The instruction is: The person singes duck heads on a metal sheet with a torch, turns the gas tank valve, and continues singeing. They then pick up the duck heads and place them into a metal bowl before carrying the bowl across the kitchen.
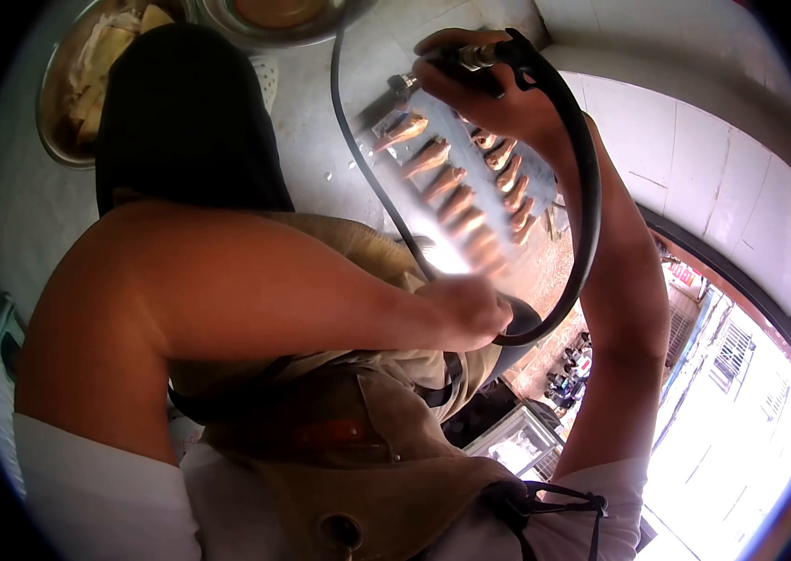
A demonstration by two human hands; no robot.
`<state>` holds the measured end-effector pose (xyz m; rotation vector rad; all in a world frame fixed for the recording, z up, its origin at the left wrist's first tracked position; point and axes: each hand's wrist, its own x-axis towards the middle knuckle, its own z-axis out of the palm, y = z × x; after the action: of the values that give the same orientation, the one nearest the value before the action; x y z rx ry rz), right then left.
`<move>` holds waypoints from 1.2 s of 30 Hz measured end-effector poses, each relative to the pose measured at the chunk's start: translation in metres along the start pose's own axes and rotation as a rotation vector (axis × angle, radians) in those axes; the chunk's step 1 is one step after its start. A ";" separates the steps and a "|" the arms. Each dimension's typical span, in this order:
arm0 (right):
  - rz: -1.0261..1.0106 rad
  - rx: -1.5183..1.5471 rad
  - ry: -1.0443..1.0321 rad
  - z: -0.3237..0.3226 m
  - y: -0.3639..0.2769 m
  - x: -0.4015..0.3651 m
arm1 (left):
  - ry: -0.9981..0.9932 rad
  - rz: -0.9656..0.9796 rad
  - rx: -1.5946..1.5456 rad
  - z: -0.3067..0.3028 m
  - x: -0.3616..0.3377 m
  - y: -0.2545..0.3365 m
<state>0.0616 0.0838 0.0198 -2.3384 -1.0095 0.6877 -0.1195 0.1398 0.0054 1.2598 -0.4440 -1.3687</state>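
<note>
Raised at the top centre, my right hand (498, 98) is closed around a black handheld tool with a metal fitting (480, 58) and a short nozzle end (402, 84). From this tool a thick black hose (590, 187) curves down past my right forearm to my left hand. My left hand (470, 313), lower at the centre, is closed on the hose. Beyond it, several browned drumstick-like meat pieces (428, 157) lie in two rows on a grey metal surface (316, 140). The lower pieces are blurred by a bright glare.
A metal bowl (48, 103) with pale pieces stands at the upper left, beside a large black rounded shape (190, 122). Another round metal dish (316, 30) is at the top. A thin black cable (367, 168) crosses the surface. White tiles (704, 159) line the right side.
</note>
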 end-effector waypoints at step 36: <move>-0.017 -0.001 0.042 -0.008 -0.005 -0.013 | 0.143 0.020 0.023 0.009 0.002 0.005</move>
<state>0.0560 0.0744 0.0318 -2.3323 -1.0110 0.6296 -0.1248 0.1332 0.0120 1.3588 -0.3723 -1.2506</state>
